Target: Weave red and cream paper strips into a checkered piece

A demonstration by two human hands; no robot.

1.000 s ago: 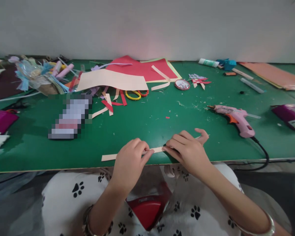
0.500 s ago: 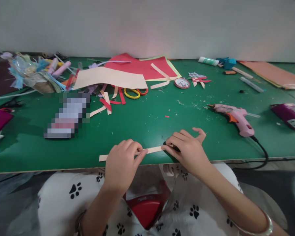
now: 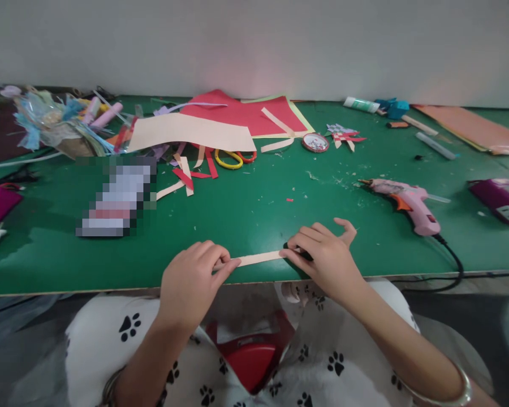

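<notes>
A narrow cream paper strip [image 3: 259, 258] stretches between my two hands just above the table's front edge. My left hand [image 3: 194, 278] pinches it between thumb and fingers and covers its left end. On the right end, my right hand [image 3: 324, 252] is closed with thumb and fingers, the little finger sticking out. Something dark, partly hidden by the fingers, shows in the right hand at the strip's end; I cannot make out what it is.
On the green table [image 3: 237, 209] lie a pink glue gun [image 3: 407, 200], a phone [image 3: 119, 195], yellow-handled scissors [image 3: 229, 160], a cream paper sheet [image 3: 190, 133], red paper [image 3: 258, 116] and a round dish [image 3: 315, 142]. Paper scraps [image 3: 185, 176] lie near the phone.
My left hand has slid leftward along the paper strip, so more of it shows between the hands and its left end is now covered. My right hand has barely moved.
</notes>
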